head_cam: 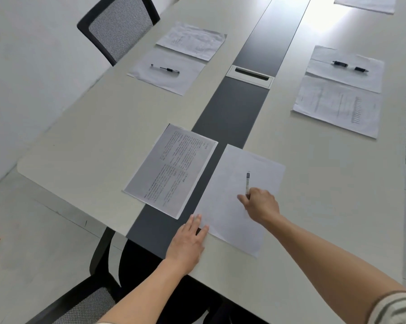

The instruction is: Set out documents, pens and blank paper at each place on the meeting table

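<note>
Pinching a slim clear pen onto the blank white sheet, the right hand seemingly needs only to let go next.

Both arms reach forward from the near side.

Left hand: palm down, fingers straight and close together, pointing far. Its fingertips touch the near left edge of the blank sheet. The left forearm is bare and comes in from near centre.

Right hand: farther out, right of the left hand, back of the hand up. Its fingers are curled, pinching the near end of a pen. The right forearm is bare and runs in from near right, with a striped sleeve at the upper arm.

The hands are apart.
</note>
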Demonstrator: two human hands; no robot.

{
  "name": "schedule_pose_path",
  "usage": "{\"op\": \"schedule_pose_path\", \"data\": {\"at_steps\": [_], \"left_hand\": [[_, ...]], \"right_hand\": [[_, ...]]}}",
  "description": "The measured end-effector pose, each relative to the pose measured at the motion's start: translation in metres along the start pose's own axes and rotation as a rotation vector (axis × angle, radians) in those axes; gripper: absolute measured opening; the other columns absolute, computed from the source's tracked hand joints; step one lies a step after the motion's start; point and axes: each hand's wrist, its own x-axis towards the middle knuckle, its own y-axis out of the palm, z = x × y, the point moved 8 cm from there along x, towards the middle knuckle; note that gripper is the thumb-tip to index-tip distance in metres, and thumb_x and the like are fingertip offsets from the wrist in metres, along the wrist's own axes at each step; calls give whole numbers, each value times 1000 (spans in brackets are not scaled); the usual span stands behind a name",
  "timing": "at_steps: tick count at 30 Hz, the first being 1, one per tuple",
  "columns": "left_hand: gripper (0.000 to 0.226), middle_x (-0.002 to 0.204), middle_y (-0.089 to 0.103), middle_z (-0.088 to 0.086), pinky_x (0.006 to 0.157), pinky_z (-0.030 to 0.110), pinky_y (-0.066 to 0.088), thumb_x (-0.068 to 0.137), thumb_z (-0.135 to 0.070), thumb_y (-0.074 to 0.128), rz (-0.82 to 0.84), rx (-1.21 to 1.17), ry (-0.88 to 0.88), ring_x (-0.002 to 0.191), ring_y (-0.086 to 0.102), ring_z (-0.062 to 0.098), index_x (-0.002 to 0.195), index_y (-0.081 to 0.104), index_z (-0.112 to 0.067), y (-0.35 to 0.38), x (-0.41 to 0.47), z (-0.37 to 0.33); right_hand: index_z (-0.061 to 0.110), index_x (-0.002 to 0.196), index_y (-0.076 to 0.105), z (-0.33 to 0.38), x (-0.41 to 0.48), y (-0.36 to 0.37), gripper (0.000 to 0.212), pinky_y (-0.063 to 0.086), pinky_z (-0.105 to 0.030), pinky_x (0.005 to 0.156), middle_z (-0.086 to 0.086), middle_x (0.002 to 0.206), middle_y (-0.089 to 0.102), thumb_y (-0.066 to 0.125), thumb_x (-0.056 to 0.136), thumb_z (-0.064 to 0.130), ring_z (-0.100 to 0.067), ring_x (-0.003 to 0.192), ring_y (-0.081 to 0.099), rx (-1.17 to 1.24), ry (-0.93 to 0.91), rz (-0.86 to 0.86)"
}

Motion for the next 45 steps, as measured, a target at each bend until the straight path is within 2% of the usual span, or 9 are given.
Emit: {"op": "schedule_pose_path", "data": {"at_steps": [4, 9, 15, 21, 29, 34, 37, 42, 45], "left_hand": [[58, 162, -10, 8, 121, 34, 7, 102, -27, 35, 0, -10, -1, 150, -10, 23, 153, 9, -21, -1, 0, 1], [58, 162, -12, 8, 122, 35, 7, 103, -27, 35, 1, -8, -2, 150, -11, 23, 153, 7, -21, -1, 0, 1], [58, 162, -12, 7, 121, 35, 6, 102, -24, 36, -2, -28, -1, 149, -12, 23, 153, 9, -21, -2, -1, 0], [58, 162, -12, 6, 121, 35, 6, 102, -23, 36, -3, -45, -5, 149, -12, 22, 153, 9, -22, -2, -1, 1], [59, 162, -11, 7, 122, 35, 8, 102, -23, 38, 1, -25, 1, 150, -11, 22, 153, 9, -22, 0, 0, 2], [59, 162, -8, 7, 122, 36, 10, 101, -24, 39, -5, -12, 7, 150, -9, 24, 153, 11, -21, 0, 0, 2], [58, 162, -4, 10, 120, 36, 15, 100, -25, 44, -9, -14, 5, 150, -4, 25, 151, 18, -19, -7, 1, 1], [46, 161, 5, 13, 117, 36, 24, 96, -22, 50, -89, -23, -7, 149, 7, 27, 139, 36, -16, -21, -5, -2], [40, 149, 33, 6, 107, 31, 35, 95, -26, 46, -133, -99, -11, 133, 36, 21, 134, 42, -18, -27, -21, -5]], "right_hand": [[13, 103, 52, 4, 4, 7, 35, 45, -37, 75, -11, 104, 64, 58, 88, 44, -34, 97, 59, 5, 39, 42], [13, 119, 48, -1, -5, 13, 39, 42, -35, 74, -13, 109, 65, 61, 89, 34, -35, 101, 60, 38, 39, -2], [14, 110, 59, -10, -7, 16, 26, 47, -35, 83, -10, 114, 66, 59, 90, 31, -32, 104, 60, 127, 71, -29], [17, 116, 59, -13, -8, 17, 33, 48, -35, 87, -9, 116, 66, 61, 89, 35, -31, 108, 60, 123, 106, -47], [12, 93, 64, -11, -8, 27, 18, 51, -34, 82, -10, 98, 70, 63, 87, 29, -29, 95, 62, 281, 163, -52], [14, 98, 62, -13, -11, 28, 26, 50, -34, 82, -9, 100, 69, 64, 86, 37, -29, 94, 63, 288, 166, -30], [15, 110, 62, -16, -20, 26, 34, 47, -33, 84, -7, 111, 65, 63, 86, 39, -28, 103, 60, 267, 170, -2], [21, 111, 63, -24, -36, 18, 35, 50, -34, 85, 0, 114, 68, 60, 85, 44, -23, 102, 62, 257, 121, 20], [21, 109, 66, -13, -47, -19, 30, 53, -34, 82, 3, 101, 71, 64, 85, 40, -19, 92, 65, 319, 32, -45]]}}
